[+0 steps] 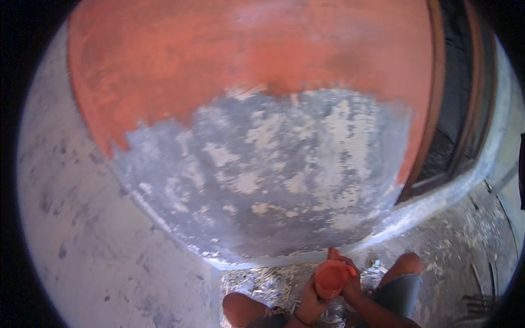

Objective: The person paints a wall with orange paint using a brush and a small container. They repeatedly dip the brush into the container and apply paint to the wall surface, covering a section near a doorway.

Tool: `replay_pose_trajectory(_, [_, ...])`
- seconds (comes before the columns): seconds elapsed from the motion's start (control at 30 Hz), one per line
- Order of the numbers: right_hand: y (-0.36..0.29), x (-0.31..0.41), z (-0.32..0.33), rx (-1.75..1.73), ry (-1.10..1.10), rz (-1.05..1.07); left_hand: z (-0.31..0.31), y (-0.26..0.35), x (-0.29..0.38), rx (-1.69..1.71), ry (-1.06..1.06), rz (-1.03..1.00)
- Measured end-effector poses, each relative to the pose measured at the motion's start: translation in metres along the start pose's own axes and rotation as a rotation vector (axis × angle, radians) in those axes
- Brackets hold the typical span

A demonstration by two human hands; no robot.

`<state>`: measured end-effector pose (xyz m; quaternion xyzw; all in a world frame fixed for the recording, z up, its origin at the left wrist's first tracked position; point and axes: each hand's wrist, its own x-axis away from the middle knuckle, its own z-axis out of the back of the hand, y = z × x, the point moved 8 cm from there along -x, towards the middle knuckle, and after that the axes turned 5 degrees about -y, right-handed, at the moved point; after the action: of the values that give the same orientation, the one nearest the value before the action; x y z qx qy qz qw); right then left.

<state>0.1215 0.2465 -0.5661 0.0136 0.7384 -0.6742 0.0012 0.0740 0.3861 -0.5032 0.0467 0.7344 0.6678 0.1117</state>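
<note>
A cup of orange-red paint (331,279) is between my hands at the bottom, in front of the wall. My left hand (312,297) is wrapped around the cup's lower left side. Against its right side, my right hand (350,283) grips the cup together with a paint-covered tool (334,253), which looks like a brush; its exact form is unclear. The wall (262,164) ahead carries orange-red paint (254,49) on its upper part and along the right edge. Its lower part is patchy grey and off-white with a ragged paint border.
A pale side wall (102,229) meets the painted wall at the left. At the right are a brown door or window frame (437,98) and a light ledge (426,215). Debris (262,285) litters the floor near my knees. Thin rods (484,283) lie at the lower right.
</note>
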Motion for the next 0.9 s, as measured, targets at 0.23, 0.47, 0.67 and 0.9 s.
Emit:
replay_pose_trajectory(0.23, [-0.061,-0.006,0.010,0.232,0.065,0.239,-0.007,-0.016,-0.014,0.929,0.090,0.362])
replay_pose_trajectory(0.47, [-0.034,-0.014,0.083,-0.313,0.430,-0.112,-0.008,-0.023,-0.019,0.532,0.041,0.224])
replay_pose_trajectory(0.67, [-0.087,0.005,0.122,-0.292,0.468,0.035,-0.028,-0.094,-0.012,1.328,0.109,0.483])
replay_pose_trajectory(0.9, [-0.207,0.038,0.099,0.172,0.353,0.379,-0.008,-0.079,-0.021,1.000,0.203,0.244])
